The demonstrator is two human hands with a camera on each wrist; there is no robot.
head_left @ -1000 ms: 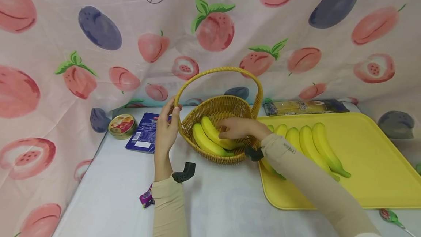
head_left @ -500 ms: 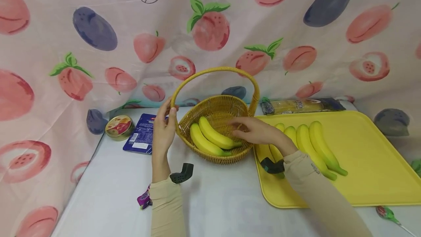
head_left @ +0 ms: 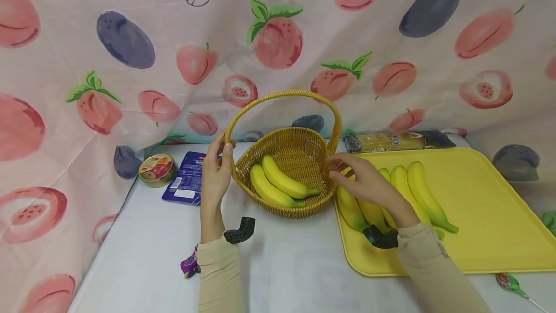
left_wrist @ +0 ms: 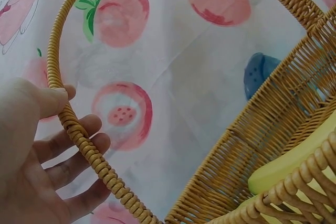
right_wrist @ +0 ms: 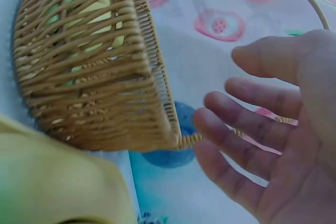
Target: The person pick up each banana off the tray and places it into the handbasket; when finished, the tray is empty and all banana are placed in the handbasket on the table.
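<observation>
A: Here's the setting: a white tabletop (head_left: pixel 295 260), a fruit-printed cloth (head_left: pixel 278 81) rising behind it, and mid-table a wicker basket (head_left: pixel 299 151), hooped handle (head_left: pixel 292 92) up, 2 bananas (head_left: pixel 286 181) lying side by side inside.

B: And the left hand (head_left: pixel 217 170) is on that handle, thumb and fingers curled round it. The right hand (head_left: pixel 365 180) is over by the basket's right rim, fingers apart, bent a little, holding nothing; whether the tips touch the weave, hard to call.

A: Beneath it, a yellow tray (head_left: pixel 491 197) with a row of more bananas (head_left: pixel 427 197). No safe count there, the hand and right sleeve (head_left: pixel 438 269) cover too much!

B: Plenty half seen, too. A blue pouch (head_left: pixel 187 177) sits partly behind the left hand, a purple wrapper (head_left: pixel 189 265) behind the left sleeve (head_left: pixel 219 274), and the frame cuts off the tray's right end and the stick of a lollipop (head_left: pixel 514 283). The right wrist view has a blurred yellow shape (right_wrist: pixel 58 177), too soft to name.

A: Edges now! The tray's left rim runs just beside the basket, tight quarters. A long packet (head_left: pixel 399 141) lies along the tray's far rim, and a round tin (head_left: pixel 157 169) sits near the table's left edge.

B: And room? White tabletop spreads in front of the basket, between left sleeve and tray, with a wide stretch of bare yellow right of the banana row.
</observation>
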